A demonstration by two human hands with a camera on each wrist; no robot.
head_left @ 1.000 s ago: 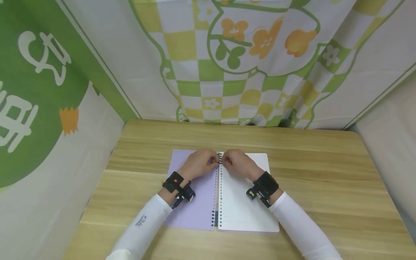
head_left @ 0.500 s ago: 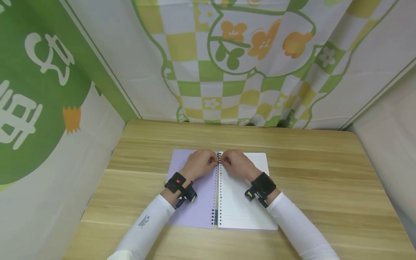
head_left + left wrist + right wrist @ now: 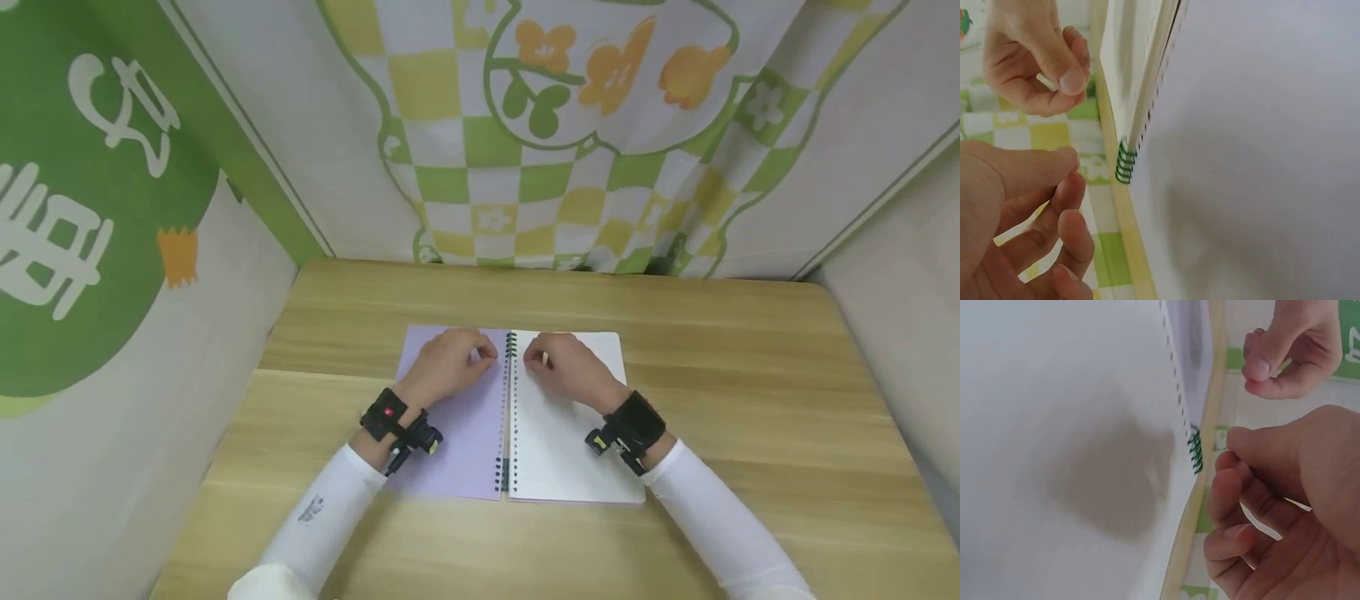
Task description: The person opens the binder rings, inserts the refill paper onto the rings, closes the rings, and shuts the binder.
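Observation:
A spiral notebook lies spread on the table, its purple sheet [image 3: 465,446] at left and its white lined page [image 3: 562,462] at right. Green binding rings [image 3: 512,343] join the two halves at the top of the spine, also plain as green rings [image 3: 1125,164] in the left wrist view. Over the purple half is my left hand [image 3: 448,363], thumb near the index fingertip, fingers loosely bent with nothing between them. My right hand [image 3: 573,371] hovers over the white page in a matching pose, holding nothing visible. Both sets of fingertips are apart from the rings.
The wooden table [image 3: 750,400] extends on all sides of the notebook. A checked curtain [image 3: 495,167] hangs behind its far edge, with a green and white fabric wall [image 3: 247,225] at left. A dark piece [image 3: 506,475] shows at the spine's lower end.
Both hands have drawn away from the rings, left hand to the left and right hand to the right, uncovering the rings at the top. The head view has tilted slightly.

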